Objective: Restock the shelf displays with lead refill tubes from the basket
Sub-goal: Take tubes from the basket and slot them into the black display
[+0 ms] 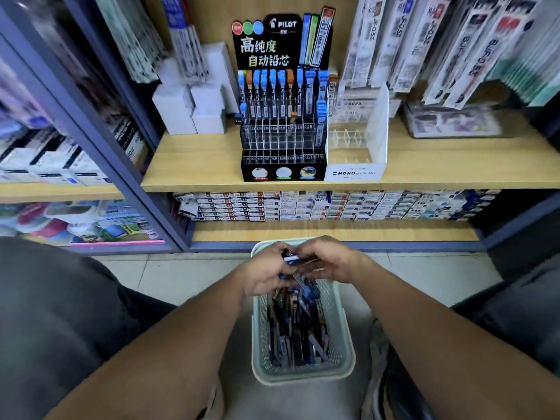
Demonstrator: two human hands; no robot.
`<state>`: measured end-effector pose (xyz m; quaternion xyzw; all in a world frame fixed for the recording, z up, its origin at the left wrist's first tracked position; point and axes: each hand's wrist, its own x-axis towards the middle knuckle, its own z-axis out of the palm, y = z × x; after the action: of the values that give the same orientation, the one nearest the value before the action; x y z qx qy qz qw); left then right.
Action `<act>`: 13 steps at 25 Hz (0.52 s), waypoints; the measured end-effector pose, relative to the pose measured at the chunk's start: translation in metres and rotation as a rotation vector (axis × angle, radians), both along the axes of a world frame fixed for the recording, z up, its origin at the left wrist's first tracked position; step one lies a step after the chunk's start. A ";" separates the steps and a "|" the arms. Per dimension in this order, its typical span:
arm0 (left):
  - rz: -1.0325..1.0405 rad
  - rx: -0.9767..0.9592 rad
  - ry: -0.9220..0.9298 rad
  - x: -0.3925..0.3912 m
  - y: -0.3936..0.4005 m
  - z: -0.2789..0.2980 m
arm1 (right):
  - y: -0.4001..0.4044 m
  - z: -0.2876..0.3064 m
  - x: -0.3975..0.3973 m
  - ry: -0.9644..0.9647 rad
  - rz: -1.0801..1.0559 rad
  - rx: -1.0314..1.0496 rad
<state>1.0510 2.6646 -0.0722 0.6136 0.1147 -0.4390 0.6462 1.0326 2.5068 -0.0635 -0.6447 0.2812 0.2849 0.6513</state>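
A pale green mesh basket [342, 338] stands on the floor between my knees, filled with several lead refill tubes [298, 331]. Both hands hover over its far end. My left hand [263, 272] grips a small bunch of blue-capped tubes [291, 258]. My right hand [328, 259] pinches the same bunch from the other side. On the wooden shelf above stands the black Pilot display [283, 116], its back rows holding tubes and its front slots bare. Beside it sits a white Mono display [357, 144], holding almost no tubes.
White boxes [194, 104] stand left of the Pilot display. Hanging refill packs [448, 47] crowd the upper right. Stacked small boxes [318, 206] fill the lower shelf. A purple shelf post [100, 153] divides the left bay. Tiled floor lies around the basket.
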 end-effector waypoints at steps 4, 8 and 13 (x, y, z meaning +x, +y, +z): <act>0.010 -0.027 0.015 -0.001 0.002 0.017 | -0.004 0.014 -0.004 -0.114 -0.044 0.027; 0.023 -0.027 0.029 -0.014 0.005 0.019 | -0.001 0.008 -0.012 -0.108 -0.073 0.028; 0.124 -0.100 -0.018 -0.020 0.005 0.004 | 0.000 -0.007 -0.018 -0.100 -0.148 0.124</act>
<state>1.0312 2.6698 -0.0681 0.5760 0.1246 -0.3980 0.7030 1.0149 2.5066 -0.0703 -0.5941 0.2769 0.2201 0.7224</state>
